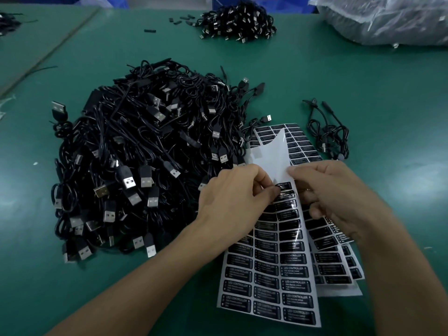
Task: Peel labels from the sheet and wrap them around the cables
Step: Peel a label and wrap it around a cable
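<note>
**Label sheet: peel in hand, hazards noted**

Location: green table, just beside cable pile, atop spare sheets. Left hand pinches the edge of the uppermost remaining label. Right hand grips the sheet's bared, upcurled backing. Hazards, judged: label folding onto its own adhesive; creasing from a hasty pull.

- Two bare hands show: the left hand and the right hand.
- The left arm and the right arm are bare too, right down to the bottom edge of the picture.
- The fingers have short, plain nails.
</note>
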The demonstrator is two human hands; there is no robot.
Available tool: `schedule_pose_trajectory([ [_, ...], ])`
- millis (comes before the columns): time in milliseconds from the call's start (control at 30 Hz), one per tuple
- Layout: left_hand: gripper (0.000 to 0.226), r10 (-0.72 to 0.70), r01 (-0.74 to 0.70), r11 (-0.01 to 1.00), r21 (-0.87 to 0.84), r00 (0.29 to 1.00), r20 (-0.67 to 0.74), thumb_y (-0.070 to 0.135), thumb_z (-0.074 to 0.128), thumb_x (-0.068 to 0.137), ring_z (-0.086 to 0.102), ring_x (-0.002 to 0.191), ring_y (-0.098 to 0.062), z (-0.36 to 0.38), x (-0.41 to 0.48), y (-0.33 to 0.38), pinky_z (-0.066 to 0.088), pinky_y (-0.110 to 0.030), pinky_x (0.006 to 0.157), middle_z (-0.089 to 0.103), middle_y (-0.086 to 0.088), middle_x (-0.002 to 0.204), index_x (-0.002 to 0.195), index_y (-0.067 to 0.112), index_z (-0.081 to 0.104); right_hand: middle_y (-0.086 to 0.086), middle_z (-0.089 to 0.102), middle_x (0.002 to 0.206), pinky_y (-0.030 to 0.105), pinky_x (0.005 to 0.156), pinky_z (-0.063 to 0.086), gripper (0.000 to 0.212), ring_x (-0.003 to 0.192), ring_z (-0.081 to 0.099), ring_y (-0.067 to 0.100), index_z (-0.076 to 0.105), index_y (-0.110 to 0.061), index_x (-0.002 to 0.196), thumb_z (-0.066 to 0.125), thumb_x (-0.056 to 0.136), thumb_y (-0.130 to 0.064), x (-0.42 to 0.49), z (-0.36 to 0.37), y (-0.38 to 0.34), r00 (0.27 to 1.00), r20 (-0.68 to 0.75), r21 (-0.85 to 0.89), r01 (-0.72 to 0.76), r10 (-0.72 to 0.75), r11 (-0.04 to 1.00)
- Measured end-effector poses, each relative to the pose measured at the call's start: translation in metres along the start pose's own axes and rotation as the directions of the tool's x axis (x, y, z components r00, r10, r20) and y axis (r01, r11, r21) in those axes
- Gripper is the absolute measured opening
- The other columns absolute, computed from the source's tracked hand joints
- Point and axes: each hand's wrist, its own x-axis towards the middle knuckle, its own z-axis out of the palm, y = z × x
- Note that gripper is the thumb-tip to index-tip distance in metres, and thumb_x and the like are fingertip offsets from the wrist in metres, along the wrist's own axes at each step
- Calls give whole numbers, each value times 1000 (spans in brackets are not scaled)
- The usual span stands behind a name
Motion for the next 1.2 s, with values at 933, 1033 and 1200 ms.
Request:
schedule_pose_trajectory([
  [933, 12, -98, 117, 789, -603, 993, 65, 17, 68, 93, 58, 40, -11, -31, 11, -2, 39, -13, 40, 76, 0, 80, 82, 14, 68, -4, 68, 62, 15, 34, 31, 12, 46, 56, 8, 76, -17, 77, 75, 85, -26, -4, 15, -5, 980, -110, 51, 174, -168, 983],
  [1033, 13, -127, 178, 697, -694, 984, 125, 17, 67, 95, 53, 38, -7, -33, 11, -1, 35, -10, 38, 77, -1, 79, 83, 13, 68, -3, 65, 63, 15, 31, 28, 8, 46, 55, 9, 77, -12, 80, 77, 82, -19, -5, 17, -7, 992, -35, 154, 128, -124, 980],
  [1200, 11, -115, 222, 704, -674, 973, 200, 20, 66, 95, 52, 40, -4, -32, 12, -1, 34, -14, 36, 76, 4, 76, 87, 14, 69, 0, 55, 57, 13, 33, 25, 12, 46, 44, 6, 80, -21, 74, 80, 66, -31, -5, 21, -8, 984, 6, 184, 173, -177, 968],
])
